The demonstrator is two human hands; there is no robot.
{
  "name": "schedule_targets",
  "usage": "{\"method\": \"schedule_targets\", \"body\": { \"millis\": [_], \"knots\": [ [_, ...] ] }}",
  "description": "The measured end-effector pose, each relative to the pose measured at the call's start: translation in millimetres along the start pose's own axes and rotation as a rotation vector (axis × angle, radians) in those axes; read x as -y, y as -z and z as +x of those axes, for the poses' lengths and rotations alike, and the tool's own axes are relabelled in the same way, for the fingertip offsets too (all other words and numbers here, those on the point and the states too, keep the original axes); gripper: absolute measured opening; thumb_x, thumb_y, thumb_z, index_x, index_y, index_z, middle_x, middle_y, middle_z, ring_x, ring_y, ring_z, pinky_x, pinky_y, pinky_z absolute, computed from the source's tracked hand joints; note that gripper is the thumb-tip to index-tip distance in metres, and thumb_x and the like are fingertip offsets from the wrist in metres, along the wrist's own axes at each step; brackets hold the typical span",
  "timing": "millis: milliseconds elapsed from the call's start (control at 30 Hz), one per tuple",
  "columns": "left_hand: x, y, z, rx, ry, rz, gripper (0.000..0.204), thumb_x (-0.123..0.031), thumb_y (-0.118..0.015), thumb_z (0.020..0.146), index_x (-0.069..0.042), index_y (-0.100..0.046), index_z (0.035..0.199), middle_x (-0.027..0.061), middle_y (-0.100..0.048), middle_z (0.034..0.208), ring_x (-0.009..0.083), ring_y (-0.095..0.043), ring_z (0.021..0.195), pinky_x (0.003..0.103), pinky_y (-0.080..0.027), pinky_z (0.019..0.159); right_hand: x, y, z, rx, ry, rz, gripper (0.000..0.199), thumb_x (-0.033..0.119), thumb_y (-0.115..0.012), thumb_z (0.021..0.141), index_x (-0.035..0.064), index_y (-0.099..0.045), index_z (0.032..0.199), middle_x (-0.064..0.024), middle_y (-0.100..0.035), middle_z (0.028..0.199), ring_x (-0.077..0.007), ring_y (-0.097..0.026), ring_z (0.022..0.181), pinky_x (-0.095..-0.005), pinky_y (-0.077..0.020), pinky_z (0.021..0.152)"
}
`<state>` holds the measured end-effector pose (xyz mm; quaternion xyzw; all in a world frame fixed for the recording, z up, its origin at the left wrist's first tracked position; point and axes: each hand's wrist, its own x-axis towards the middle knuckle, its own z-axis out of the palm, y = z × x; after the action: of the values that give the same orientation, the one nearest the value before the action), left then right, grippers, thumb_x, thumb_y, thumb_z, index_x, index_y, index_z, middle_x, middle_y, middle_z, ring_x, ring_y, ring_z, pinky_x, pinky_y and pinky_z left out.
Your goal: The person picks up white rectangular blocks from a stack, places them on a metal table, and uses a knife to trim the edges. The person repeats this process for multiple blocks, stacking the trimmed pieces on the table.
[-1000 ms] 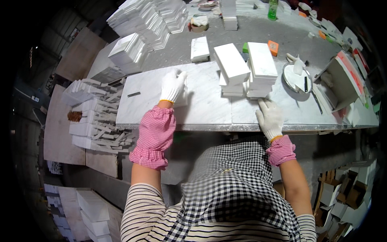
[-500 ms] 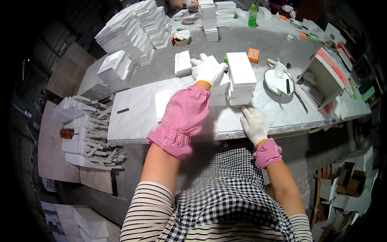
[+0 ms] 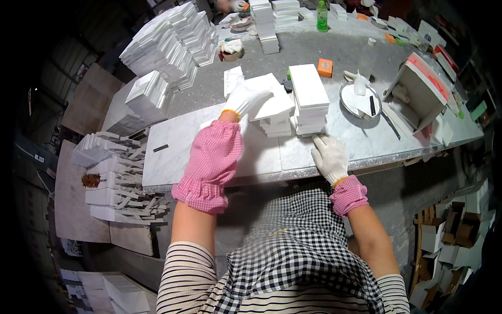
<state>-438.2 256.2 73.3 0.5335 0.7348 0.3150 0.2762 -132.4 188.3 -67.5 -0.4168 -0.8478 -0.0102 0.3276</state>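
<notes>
My left hand [image 3: 244, 99], in a white knit glove, grips the left edge of a white tile [image 3: 272, 86]. That tile sits askew over a low stack of tiles [image 3: 276, 125]; motion blurs the fingers somewhat. Just right of it stands a taller, neater stack of white tiles [image 3: 309, 89]. My right hand [image 3: 331, 158], gloved too, rests on the marble slab [image 3: 256, 159] with its fingers loosely stretched out, their tips by the foot of the taller stack. A small white block [image 3: 233, 79] lies beyond my left hand.
An orange box [image 3: 324, 68] sits behind the stacks. To the right are a round metal dish [image 3: 361, 116], a clear bottle [image 3: 367, 57] and an open carton [image 3: 415, 99]. Tall tile stacks [image 3: 167, 47] rise at the far left. A short dark strip [image 3: 161, 148] lies on the slab.
My left hand has moved left and slightly nearer, from over the low stack to its left side, and the top tile now lies turned askew. My right hand stays put.
</notes>
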Motion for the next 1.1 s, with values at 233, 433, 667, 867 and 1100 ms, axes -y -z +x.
{"method": "schedule_targets", "body": {
  "millis": [233,433,667,867,1100],
  "knots": [
    [48.8,8.4,-37.9,0.148,0.21,-0.66,0.05,-0.039,-0.068,0.099,0.002,-0.065,0.128,0.012,-0.07,0.11,0.0217,-0.066,0.095,0.036,-0.054,0.068,6.9,2.9,3.4,0.105,-0.032,0.018,0.036,0.024,-0.064,0.09,0.0051,-0.068,0.12,-0.0124,-0.071,0.109,-0.0328,-0.065,0.102,-0.0455,-0.0522,0.089],
    [71.3,-12.4,-50.2,0.11,-0.014,-1.072,0.038,-0.028,-0.068,0.1,0.001,-0.066,0.124,0.0063,-0.07,0.105,0.0154,-0.061,0.087,0.029,-0.046,0.067,9.7,2.9,5.3,-0.001,0.016,0.007,0.029,0.023,-0.064,0.089,0.0067,-0.07,0.112,-0.0116,-0.07,0.1,-0.0315,-0.065,0.095,-0.0449,-0.0524,0.083],
    [61.6,2.7,-120.7,-0.167,-0.041,-0.681,0.032,-0.031,-0.064,0.103,-0.001,-0.07,0.113,-0.0006,-0.065,0.088,0.0067,-0.052,0.073,0.025,-0.043,0.062,9.2,-1.7,3.8,0.004,0.017,0.014,0.028,0.022,-0.064,0.089,0.0059,-0.069,0.111,-0.0121,-0.07,0.101,-0.0324,-0.065,0.096,-0.0457,-0.0527,0.085],
    [86.8,2.1,-153.3,-0.084,-0.027,-0.769,0.03,-0.02,-0.067,0.101,0.003,-0.071,0.119,0.001,-0.07,0.099,0.0089,-0.062,0.088,0.025,-0.05,0.078,14.4,1.5,5.7,0.007,0.013,0.015,0.028,0.022,-0.064,0.089,0.0059,-0.069,0.111,-0.0122,-0.07,0.101,-0.0326,-0.066,0.096,-0.0455,-0.0527,0.084],
    [67.2,7.3,-182.2,-0.066,-0.054,-0.648,0.022,-0.017,-0.068,0.096,0.001,-0.073,0.109,0.0016,-0.07,0.09,0.0082,-0.062,0.075,0.024,-0.05,0.063,13.6,0.7,2.3,-0.013,0.015,-0.022,0.031,0.024,-0.064,0.089,0.0067,-0.069,0.115,-0.0107,-0.069,0.105,-0.0319,-0.065,0.101,-0.0462,-0.0512,0.086]
  ]
}}
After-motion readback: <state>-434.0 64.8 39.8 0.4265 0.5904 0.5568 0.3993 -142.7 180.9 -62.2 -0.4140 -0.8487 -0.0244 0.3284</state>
